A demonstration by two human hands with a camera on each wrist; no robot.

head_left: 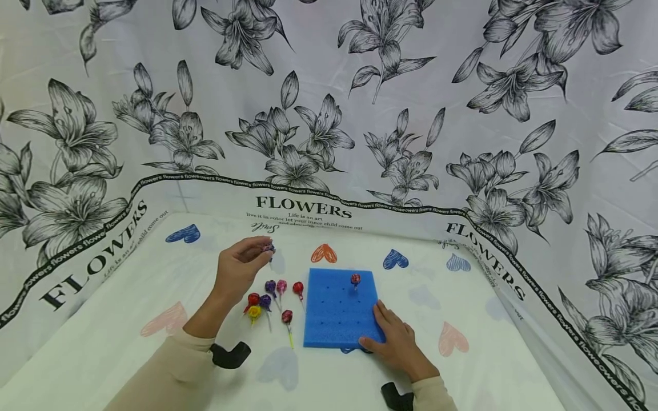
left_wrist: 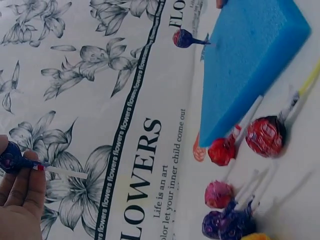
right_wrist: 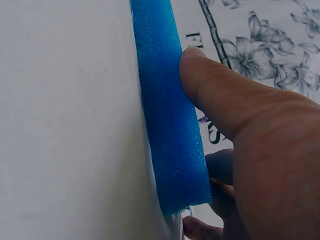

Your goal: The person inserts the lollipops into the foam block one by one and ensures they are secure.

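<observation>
A blue foam block [head_left: 336, 308] with rows of small holes lies on the white cloth; one lollipop [head_left: 355, 279] stands in it near its far edge, seen also in the left wrist view as the standing lollipop [left_wrist: 186, 38]. My right hand [head_left: 393, 337] rests on the block's near right corner, thumb [right_wrist: 210, 90] pressed on the foam [right_wrist: 167, 110]. My left hand [head_left: 239, 268] is raised left of the block and pinches a purple-wrapped lollipop [head_left: 267, 248] by its head [left_wrist: 11, 159], its white stick pointing out. Several loose lollipops [head_left: 269, 299] lie between hand and block.
Flower-printed cloth walls [head_left: 329, 114] with a "FLOWERS" band enclose the surface on three sides. Coloured heart prints [head_left: 324, 253] dot the white cloth. In the left wrist view red, pink and purple lollipops [left_wrist: 235, 170] lie by the block's edge [left_wrist: 250, 60].
</observation>
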